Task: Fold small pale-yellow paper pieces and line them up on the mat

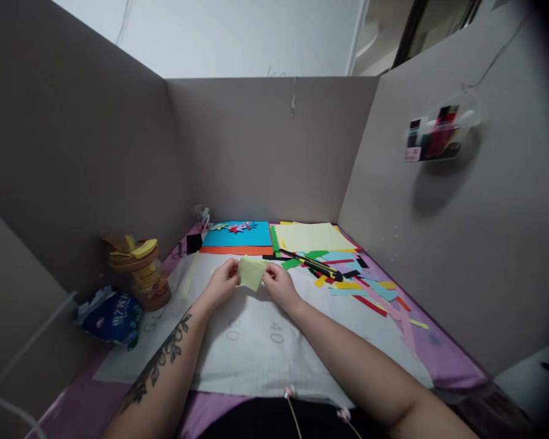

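A small pale-green piece of paper is held up between both hands, above the white sheet printed with numbers. My left hand pinches its left edge. On the opposite edge, the fingers of my right hand are closed on the same paper. It looks folded or layered along the top, though how many layers there are I cannot make out. Beyond my right hand lies a black and yellow utility knife among coloured paper strips.
Blue card with several small paper stars lies at the back, beside pale-yellow paper. A lidded plastic cup and a blue packet stand at left. Grey partitions enclose the table on three sides.
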`<action>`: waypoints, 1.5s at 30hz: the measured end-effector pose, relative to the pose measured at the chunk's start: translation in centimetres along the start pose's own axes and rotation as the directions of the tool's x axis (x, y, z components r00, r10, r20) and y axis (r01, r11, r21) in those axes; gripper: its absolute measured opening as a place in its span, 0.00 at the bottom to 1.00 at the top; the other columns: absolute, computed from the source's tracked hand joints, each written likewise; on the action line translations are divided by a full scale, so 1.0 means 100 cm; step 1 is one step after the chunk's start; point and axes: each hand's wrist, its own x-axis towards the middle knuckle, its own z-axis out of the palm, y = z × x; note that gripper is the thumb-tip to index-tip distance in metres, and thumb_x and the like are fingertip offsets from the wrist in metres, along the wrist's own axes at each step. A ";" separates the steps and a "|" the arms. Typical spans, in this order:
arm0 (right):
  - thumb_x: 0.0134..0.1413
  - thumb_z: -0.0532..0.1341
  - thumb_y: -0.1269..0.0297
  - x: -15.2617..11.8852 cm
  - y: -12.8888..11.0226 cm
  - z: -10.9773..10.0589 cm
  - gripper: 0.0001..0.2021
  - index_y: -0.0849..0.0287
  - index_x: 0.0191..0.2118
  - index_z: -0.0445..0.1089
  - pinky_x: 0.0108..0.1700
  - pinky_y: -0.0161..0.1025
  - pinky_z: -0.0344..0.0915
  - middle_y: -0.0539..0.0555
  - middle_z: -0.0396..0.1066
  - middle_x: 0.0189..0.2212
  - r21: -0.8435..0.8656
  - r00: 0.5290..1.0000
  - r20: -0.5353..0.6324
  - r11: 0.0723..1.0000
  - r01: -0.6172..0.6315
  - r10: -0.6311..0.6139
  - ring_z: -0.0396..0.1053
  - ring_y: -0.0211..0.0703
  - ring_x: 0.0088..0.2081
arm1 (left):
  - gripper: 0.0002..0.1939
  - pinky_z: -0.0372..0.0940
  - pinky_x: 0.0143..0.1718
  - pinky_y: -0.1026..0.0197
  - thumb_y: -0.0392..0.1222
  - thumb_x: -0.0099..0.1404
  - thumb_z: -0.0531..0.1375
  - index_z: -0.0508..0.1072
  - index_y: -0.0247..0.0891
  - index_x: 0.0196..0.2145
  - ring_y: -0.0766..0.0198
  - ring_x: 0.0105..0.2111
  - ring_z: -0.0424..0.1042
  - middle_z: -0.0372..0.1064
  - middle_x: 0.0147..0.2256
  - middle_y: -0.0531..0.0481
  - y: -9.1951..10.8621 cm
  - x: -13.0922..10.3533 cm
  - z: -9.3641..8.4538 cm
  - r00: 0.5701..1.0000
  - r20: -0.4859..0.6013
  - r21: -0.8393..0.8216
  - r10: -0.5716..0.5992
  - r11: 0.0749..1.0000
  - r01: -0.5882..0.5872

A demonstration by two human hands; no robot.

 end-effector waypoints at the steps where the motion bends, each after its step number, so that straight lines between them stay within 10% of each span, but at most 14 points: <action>1: 0.47 0.52 0.68 0.000 0.000 0.000 0.05 0.58 0.23 0.61 0.27 0.33 0.55 0.48 0.60 0.22 -0.029 1.000 -0.024 0.999 0.018 -0.019 0.59 0.38 0.26 | 0.09 0.60 0.28 0.66 0.31 0.51 0.52 0.66 0.36 0.33 0.67 0.27 0.66 0.67 0.28 0.52 0.002 0.000 0.001 1.000 0.004 0.007 -0.002 1.000 0.002; 13: 0.50 0.48 0.72 0.006 -0.001 0.002 0.06 0.56 0.27 0.58 0.40 0.39 0.57 0.55 0.63 0.34 -0.180 0.937 -0.270 0.967 0.178 -0.223 0.60 0.44 0.39 | 0.11 0.62 0.27 0.66 0.34 0.50 0.55 0.64 0.36 0.34 0.68 0.24 0.67 0.65 0.26 0.54 0.021 -0.003 0.011 0.987 -0.006 -0.183 -0.163 0.970 0.159; 23: 0.49 0.51 0.68 0.008 0.011 0.009 0.06 0.56 0.23 0.54 0.30 0.35 0.51 0.46 0.55 0.21 -0.196 0.981 -0.156 0.977 0.086 -0.117 0.54 0.38 0.26 | 0.10 0.57 0.23 0.67 0.40 0.52 0.57 0.69 0.33 0.32 0.69 0.21 0.64 0.67 0.23 0.53 0.016 -0.003 0.008 0.950 0.135 -0.284 -0.280 0.908 0.308; 26: 0.48 0.51 0.70 0.008 0.010 0.011 0.07 0.56 0.23 0.53 0.29 0.35 0.50 0.46 0.55 0.22 -0.218 0.985 -0.127 0.972 0.091 -0.120 0.54 0.37 0.26 | 0.08 0.54 0.21 0.67 0.39 0.51 0.57 0.69 0.33 0.30 0.69 0.19 0.62 0.65 0.20 0.54 0.009 -0.002 0.008 0.943 0.150 -0.178 -0.298 0.930 0.323; 31: 0.50 0.50 0.67 0.016 0.006 -0.005 0.06 0.56 0.24 0.54 0.31 0.35 0.53 0.48 0.56 0.24 -0.137 0.940 -0.329 0.990 0.042 -0.086 0.55 0.38 0.28 | 0.07 0.55 0.23 0.65 0.36 0.52 0.55 0.68 0.36 0.31 0.66 0.20 0.63 0.65 0.21 0.53 -0.008 0.005 -0.008 0.939 -0.118 0.086 -0.324 0.938 0.335; 36: 0.48 0.51 0.65 0.020 0.012 -0.029 0.07 0.56 0.23 0.53 0.29 0.34 0.53 0.46 0.53 0.21 -0.032 0.920 -0.389 0.998 -0.060 0.043 0.53 0.38 0.26 | 0.07 0.55 0.31 0.61 0.39 0.54 0.58 0.70 0.37 0.32 0.61 0.28 0.65 0.66 0.35 0.44 -0.008 0.004 -0.026 0.935 -0.307 0.550 -0.175 0.769 0.325; 40: 0.48 0.51 0.64 0.021 0.015 -0.033 0.07 0.56 0.23 0.52 0.27 0.34 0.52 0.46 0.52 0.19 0.011 0.925 -0.371 0.997 -0.080 0.078 0.52 0.37 0.24 | 0.10 0.57 0.32 0.62 0.46 0.58 0.56 0.70 0.38 0.33 0.61 0.29 0.66 0.68 0.34 0.47 0.011 -0.009 0.003 0.991 0.020 0.438 -0.129 0.893 0.107; 45: 0.47 0.52 0.64 0.022 0.010 -0.032 0.07 0.56 0.22 0.53 0.27 0.33 0.53 0.46 0.53 0.20 -0.018 0.934 -0.356 0.999 -0.047 0.038 0.53 0.37 0.25 | 0.33 0.58 0.33 0.61 0.51 0.41 0.67 0.68 0.38 0.45 0.51 0.37 0.68 0.68 0.38 0.43 0.033 -0.029 0.050 0.942 0.323 0.459 -0.095 0.886 -0.068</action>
